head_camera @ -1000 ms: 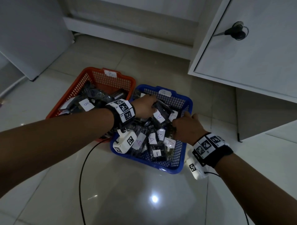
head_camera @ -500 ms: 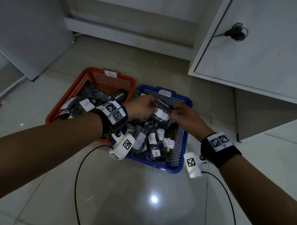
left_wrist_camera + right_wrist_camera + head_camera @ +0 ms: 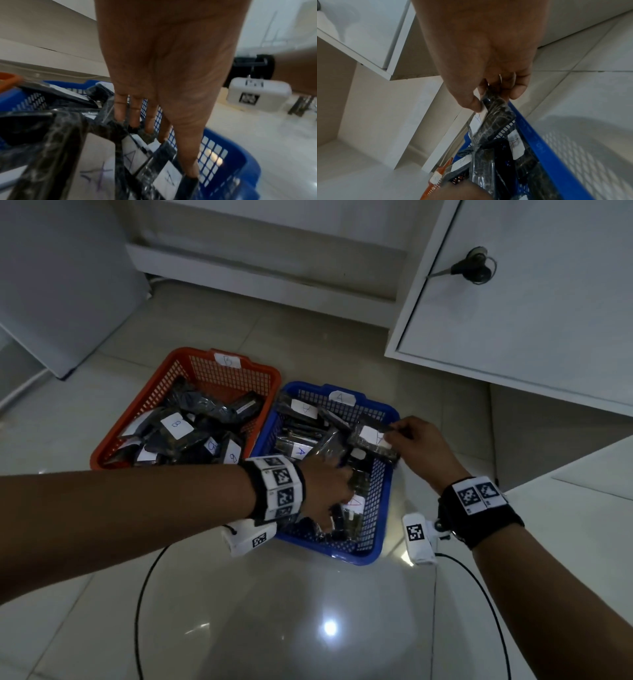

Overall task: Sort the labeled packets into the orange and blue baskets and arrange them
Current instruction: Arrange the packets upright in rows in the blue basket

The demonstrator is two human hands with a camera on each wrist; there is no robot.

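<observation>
Right hand (image 3: 420, 445) pinching an A packet (image 3: 371, 441) by its edge, over the far right corner of the blue basket (image 3: 376, 542). Left hand (image 3: 325, 491), fingers straight, pressing down among the near packets. Best to clear a slot with the left, then lower the packet flat, label up.

White cabinet door (image 3: 534, 302) with key (image 3: 474, 270) in lock; glossy tiled floor (image 3: 308, 628)

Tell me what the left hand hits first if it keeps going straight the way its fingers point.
Probably the A-labelled packets in the blue basket: the left hand points down into them, fingertips at or nearly touching the wrapping; exact contact is unclear.
</observation>
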